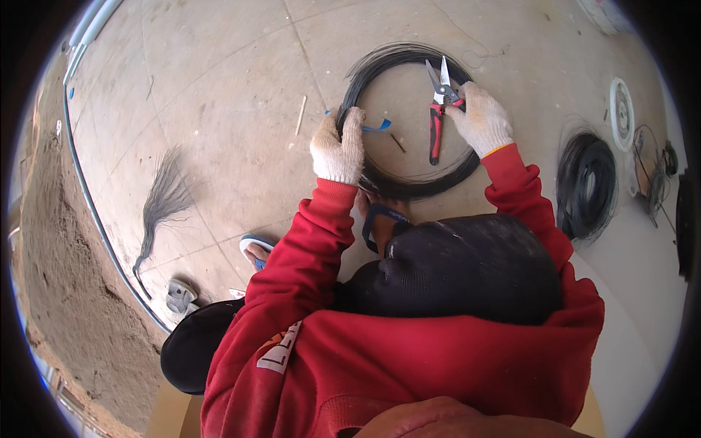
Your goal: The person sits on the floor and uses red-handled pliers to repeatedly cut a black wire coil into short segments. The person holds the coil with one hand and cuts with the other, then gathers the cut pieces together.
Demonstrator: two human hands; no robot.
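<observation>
A large coil of thin black wire (409, 191) is in front of me, above the floor near my feet. My left hand (338, 152), in a white knit glove, is closed round the coil's left side, thumb on top. A blue strip (378, 125) sticks out beside that thumb. My gloved right hand (483, 120) is at the coil's upper right, closed on one handle of a pair of snips (436, 131). The snips' blades are spread apart, and the other red-and-black handle hangs free across the coil. Whether the right fingers also grip the wire is hidden.
A second black wire coil (586, 184) lies at the right, near a white ring-shaped spool (622, 113). A fanned bundle of cut wires (162, 197) is on the tiled floor at left. A thin stick (301, 115) and a grey sandal (181, 296) lie there too.
</observation>
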